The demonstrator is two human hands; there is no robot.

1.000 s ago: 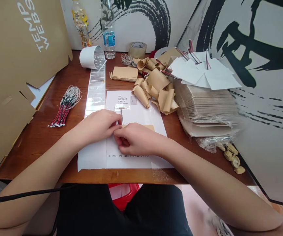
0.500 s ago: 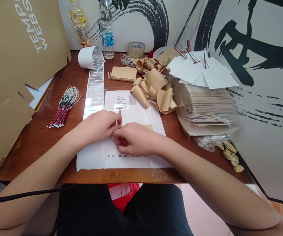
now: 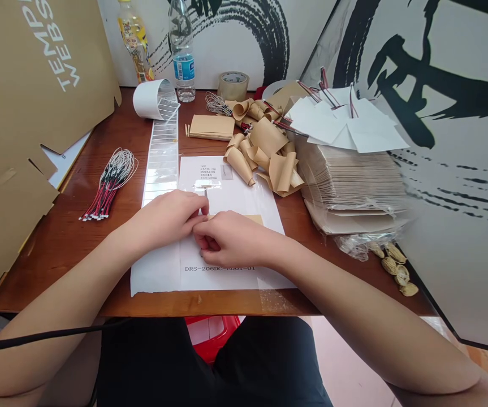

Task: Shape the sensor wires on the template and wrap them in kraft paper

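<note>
Head view's drifted a touch, hands abt same spot. L hand (image 3: 161, 217) & R hand (image 3: 230, 240) together, fingers meeting; can't tell if they're gripping anything. Kraft card strip (image 3: 247, 219) just past R hand, on white printed sheet (image 3: 222, 280), on wood desk (image 3: 57, 271). Left of L hand: wire bundle (image 3: 114, 183). Ahead: label roll (image 3: 155, 99), water bottle (image 3: 182, 62), tape roll (image 3: 233, 86). Right of R hand: curled kraft pieces (image 3: 269, 152), kraft stack (image 3: 354, 186).
</note>
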